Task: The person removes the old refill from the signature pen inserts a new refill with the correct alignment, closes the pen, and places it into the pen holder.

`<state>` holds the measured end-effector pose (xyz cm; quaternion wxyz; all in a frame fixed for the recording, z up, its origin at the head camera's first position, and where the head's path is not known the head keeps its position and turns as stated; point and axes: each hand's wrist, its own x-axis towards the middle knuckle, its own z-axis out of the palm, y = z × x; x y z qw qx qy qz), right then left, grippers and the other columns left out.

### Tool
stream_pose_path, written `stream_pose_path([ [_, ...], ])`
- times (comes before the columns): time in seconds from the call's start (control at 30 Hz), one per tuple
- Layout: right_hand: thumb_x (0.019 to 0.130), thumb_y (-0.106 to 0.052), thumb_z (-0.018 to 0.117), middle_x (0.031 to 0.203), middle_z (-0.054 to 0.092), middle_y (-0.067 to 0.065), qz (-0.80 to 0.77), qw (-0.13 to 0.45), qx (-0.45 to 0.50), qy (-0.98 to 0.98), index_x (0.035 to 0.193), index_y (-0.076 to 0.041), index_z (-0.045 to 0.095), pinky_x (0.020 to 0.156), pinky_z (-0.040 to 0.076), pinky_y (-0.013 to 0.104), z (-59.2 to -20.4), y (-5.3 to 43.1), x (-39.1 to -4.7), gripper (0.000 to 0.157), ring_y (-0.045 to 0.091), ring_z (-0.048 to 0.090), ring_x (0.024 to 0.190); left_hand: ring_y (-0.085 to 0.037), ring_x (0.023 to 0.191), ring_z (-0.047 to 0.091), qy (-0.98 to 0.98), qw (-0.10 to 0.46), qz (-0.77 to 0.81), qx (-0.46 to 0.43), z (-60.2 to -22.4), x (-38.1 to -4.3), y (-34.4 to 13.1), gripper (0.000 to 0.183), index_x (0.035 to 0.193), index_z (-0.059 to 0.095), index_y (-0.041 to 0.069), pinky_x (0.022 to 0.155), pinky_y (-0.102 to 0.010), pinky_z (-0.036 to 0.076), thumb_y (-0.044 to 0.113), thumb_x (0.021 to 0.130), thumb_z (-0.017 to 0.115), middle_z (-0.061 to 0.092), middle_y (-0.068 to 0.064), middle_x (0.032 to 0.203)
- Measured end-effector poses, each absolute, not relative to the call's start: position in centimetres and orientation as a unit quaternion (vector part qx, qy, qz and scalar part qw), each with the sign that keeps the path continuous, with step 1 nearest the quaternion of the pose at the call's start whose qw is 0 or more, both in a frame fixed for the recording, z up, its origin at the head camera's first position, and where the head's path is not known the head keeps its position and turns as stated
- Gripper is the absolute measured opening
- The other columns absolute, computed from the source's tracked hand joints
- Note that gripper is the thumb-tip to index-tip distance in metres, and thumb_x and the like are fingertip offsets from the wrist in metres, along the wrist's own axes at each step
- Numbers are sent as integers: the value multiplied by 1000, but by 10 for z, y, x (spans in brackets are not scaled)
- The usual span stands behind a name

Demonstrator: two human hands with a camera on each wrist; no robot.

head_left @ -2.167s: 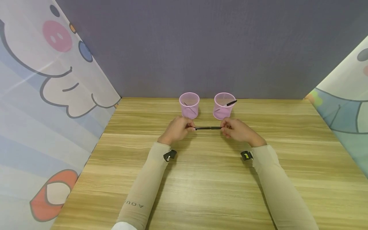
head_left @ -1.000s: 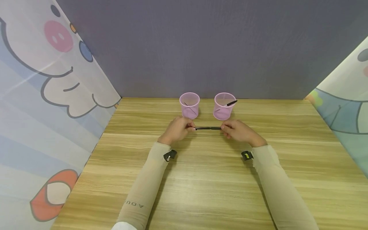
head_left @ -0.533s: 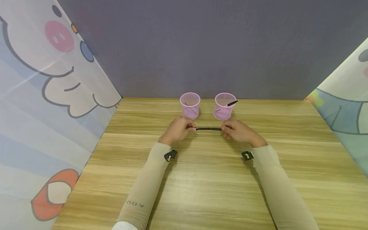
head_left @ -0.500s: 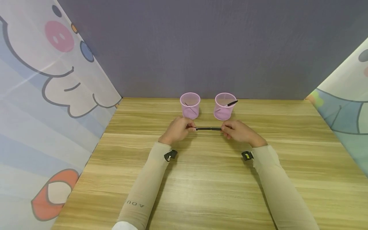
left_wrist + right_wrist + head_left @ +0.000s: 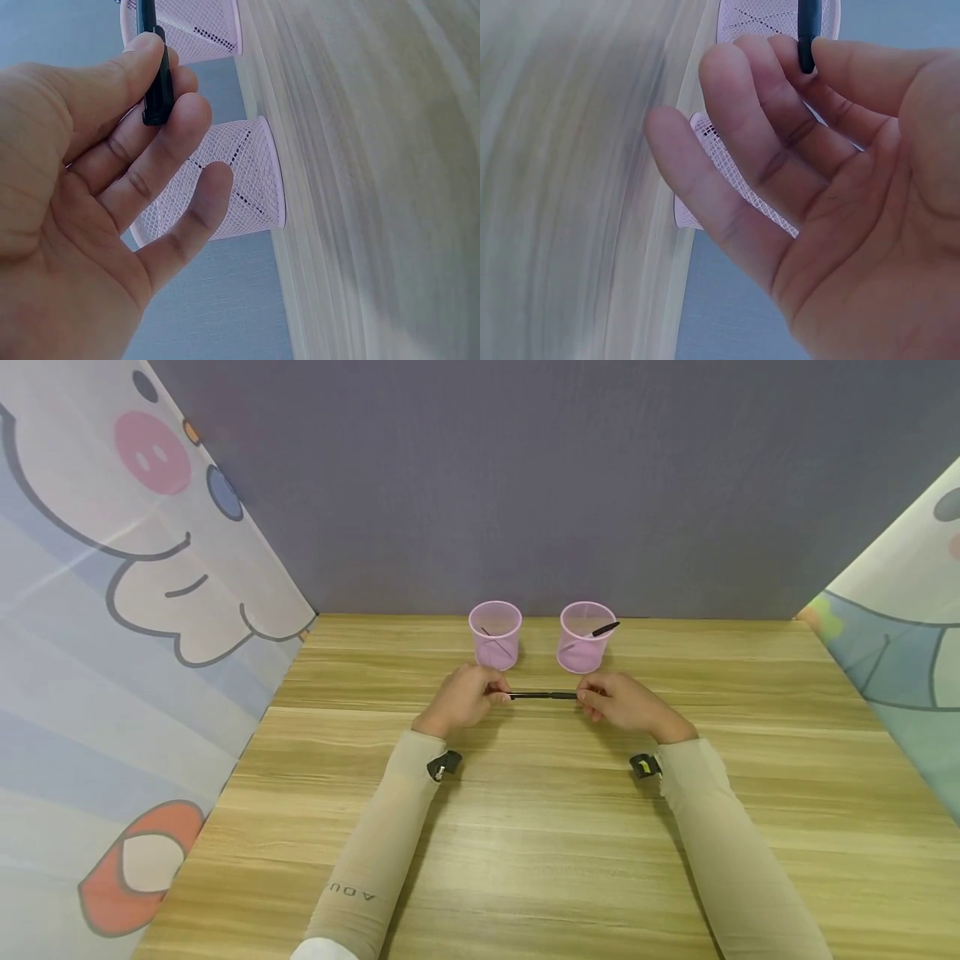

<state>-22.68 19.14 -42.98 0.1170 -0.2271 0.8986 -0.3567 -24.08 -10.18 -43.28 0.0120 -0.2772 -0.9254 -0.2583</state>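
Note:
A black pen (image 5: 543,695) is held level between the two hands, just in front of two pink mesh pen cups. My left hand (image 5: 465,697) pinches one end of it between thumb and fingers. In the left wrist view that end of the pen (image 5: 159,97) has a clip, and the other fingers are loosely bent. The opposite end is pinched by my right hand (image 5: 628,703). In the right wrist view this tip of the pen (image 5: 806,45) is rounded and lies between thumb and fingers.
The left pink cup (image 5: 496,643) has a thin dark line in it, too fine to identify. From the right pink cup (image 5: 581,653) leans a pen with a black end (image 5: 604,629). A grey panel (image 5: 555,485) rises behind the wooden table (image 5: 540,860). Cartoon-printed sheets flank both sides.

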Motion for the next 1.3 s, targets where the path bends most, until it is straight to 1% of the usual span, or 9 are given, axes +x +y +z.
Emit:
stream_pose_path([
  [0.23,105,-11,55,83,67,11,-360,119,-222,899,101,-1,66,63,50,25,-428,192,-226,15,20,63,73,-12,79,67,-926,8,-261,-271,-432,-240,-103,6,93,78,14,77,-33,55,19,92,76,76,1,87],
  [0.47,105,-11,55,84,66,11,-359,118,-217,900,102,0,66,64,51,26,-427,192,-224,16,22,64,74,-12,79,68,-927,6,-263,-268,-432,-240,-103,6,94,79,13,78,-33,55,19,93,76,76,1,87],
  [1.0,107,-12,52,86,66,11,-349,121,-210,905,105,0,65,67,52,28,-426,195,-226,17,22,65,77,-12,79,67,-928,6,-260,-266,-432,-240,-103,6,93,78,14,78,-33,55,20,93,76,76,2,86],
  [1.3,106,-10,53,84,65,10,-354,124,-207,904,104,1,65,63,51,25,-425,196,-226,17,20,63,74,-11,78,67,-928,10,-255,-273,-432,-242,-104,7,94,79,13,76,-33,55,20,93,76,76,1,86],
])
